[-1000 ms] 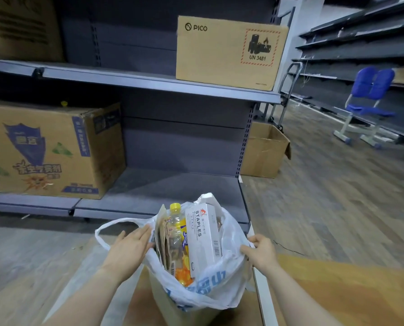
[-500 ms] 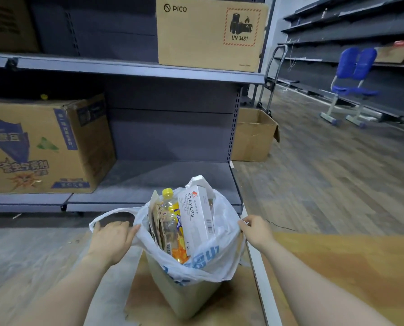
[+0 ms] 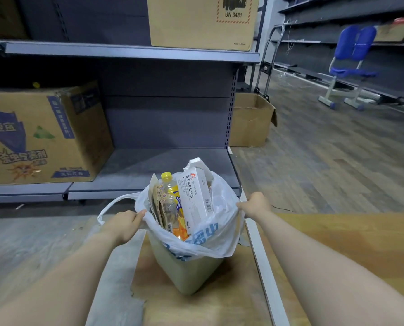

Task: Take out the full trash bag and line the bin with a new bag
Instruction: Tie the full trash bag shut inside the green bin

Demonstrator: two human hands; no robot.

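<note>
A pale green bin stands on the floor in front of me, lined with a white plastic trash bag with blue print. The bag is stuffed with a yellow-capped bottle, a white staples box and some packaging. My left hand pinches the bag's left rim beside its loose handle loop. My right hand grips the bag's right rim. Both hands hold the rim pulled outward above the bin.
Grey metal shelving stands just behind the bin, with a printed carton at lower left and a plain carton above. An open cardboard box and a hand truck sit to the right. A blue chair stands far right.
Both hands moved apart and closed on the bag's rim, stretching it outward. The view tilted down, so more of the bin shows.
</note>
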